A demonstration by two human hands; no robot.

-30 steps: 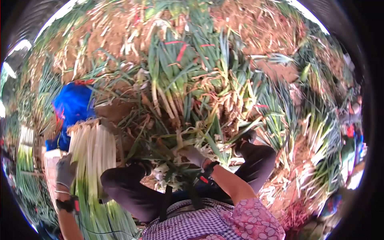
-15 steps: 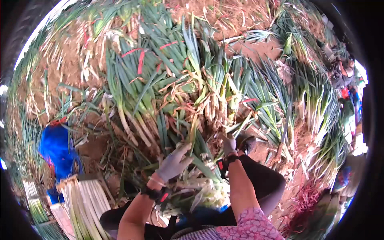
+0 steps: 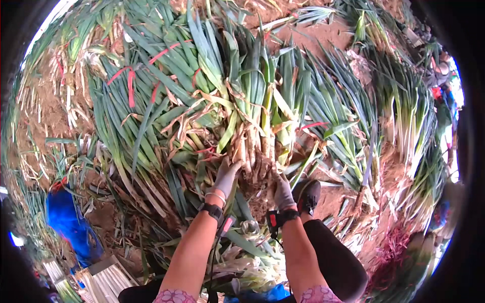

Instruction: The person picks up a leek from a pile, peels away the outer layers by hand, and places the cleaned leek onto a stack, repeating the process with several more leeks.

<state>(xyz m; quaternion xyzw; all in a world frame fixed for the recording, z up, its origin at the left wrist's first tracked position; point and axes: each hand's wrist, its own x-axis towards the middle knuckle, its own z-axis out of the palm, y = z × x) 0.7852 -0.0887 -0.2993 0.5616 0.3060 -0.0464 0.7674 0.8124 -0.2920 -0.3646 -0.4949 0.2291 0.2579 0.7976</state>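
Note:
A thick bunch of green onions (image 3: 251,146) stands before me, green leaves pointing away and muddy pale stems and roots toward me. Dry brown leaves hang about it. My left hand (image 3: 227,177), in a light grey glove, closes on the left side of the stems near their lower ends. On the opposite side my right hand (image 3: 283,191), gloved alike, is closed against the stem bases; its fingertips are partly hidden. Both wrists wear black bands with red-marked devices.
More green onions tied with red strips (image 3: 131,86) lie to the left. Several bunches (image 3: 399,116) lie at the right, near a heap of red strips (image 3: 391,250). Trimmed white stalks (image 3: 108,280) sit lower left by a blue bag (image 3: 68,222). My shoe (image 3: 306,196) is beside my right hand.
My left hand has moved forward and right, from open above the leaves to the stems of the bunch. My right hand stays at the stem bases. The view has shifted.

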